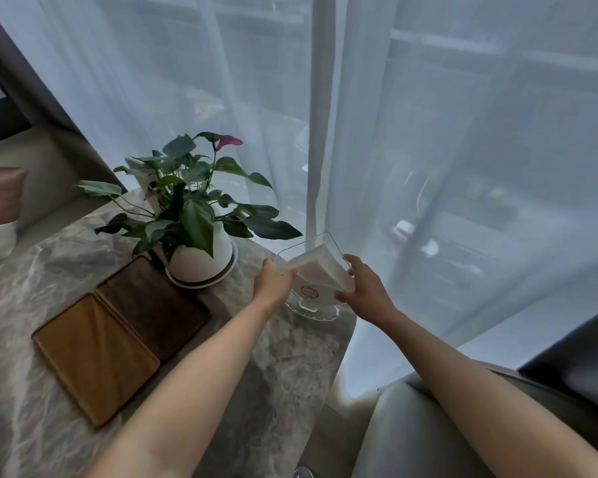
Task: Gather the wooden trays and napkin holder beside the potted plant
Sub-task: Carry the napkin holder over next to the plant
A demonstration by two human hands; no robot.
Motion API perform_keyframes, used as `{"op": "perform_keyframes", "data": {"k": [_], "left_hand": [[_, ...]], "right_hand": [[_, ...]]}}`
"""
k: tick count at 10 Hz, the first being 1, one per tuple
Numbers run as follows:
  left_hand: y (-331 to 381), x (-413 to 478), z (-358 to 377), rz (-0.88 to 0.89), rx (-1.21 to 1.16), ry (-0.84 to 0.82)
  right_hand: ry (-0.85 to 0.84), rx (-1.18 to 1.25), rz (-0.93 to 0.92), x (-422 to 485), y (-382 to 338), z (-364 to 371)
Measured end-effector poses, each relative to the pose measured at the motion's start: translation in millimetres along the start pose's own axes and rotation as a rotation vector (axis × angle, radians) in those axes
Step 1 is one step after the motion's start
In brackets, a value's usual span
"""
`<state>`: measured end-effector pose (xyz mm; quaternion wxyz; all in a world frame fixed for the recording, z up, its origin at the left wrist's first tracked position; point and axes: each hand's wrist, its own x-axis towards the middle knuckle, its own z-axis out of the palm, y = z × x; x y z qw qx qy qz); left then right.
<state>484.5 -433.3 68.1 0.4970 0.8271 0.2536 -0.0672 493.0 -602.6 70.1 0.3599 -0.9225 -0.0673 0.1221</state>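
Observation:
A clear napkin holder point(316, 270) with white napkins stands on its round base near the marble table's right edge, to the right of the potted plant point(201, 250). My left hand point(273, 281) grips its left side and my right hand point(363, 288) grips its right side. Two wooden trays lie side by side left of and in front of the white pot: a dark brown tray point(152, 301) touching the pot's saucer, and a light brown tray point(94, 353) closer to me.
The marble table point(32, 288) ends just right of the holder, by a sheer white curtain point(428, 167). A grey chair back point(411, 436) sits at lower right. A sofa with cushions point(0, 201) is at far left.

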Motion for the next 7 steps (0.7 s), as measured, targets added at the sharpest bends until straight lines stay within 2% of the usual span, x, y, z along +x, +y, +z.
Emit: {"op": "perform_keyframes", "data": {"k": [4, 6, 7], "left_hand": [[2.5, 1.7, 10.3, 0.031, 0.136, -0.066], [0.0, -3.6, 0.9, 0.102, 0.330, -0.117], [-4.1, -13.3, -6.6, 0.189, 0.476, -0.032]], "right_hand": [[0.000, -0.010, 0.027, -1.7, 10.3, 1.7], [-0.025, -0.070, 0.037, -6.0, 9.3, 0.1], [-0.029, -0.099, 0.027, -10.1, 3.1, -3.4]]}}
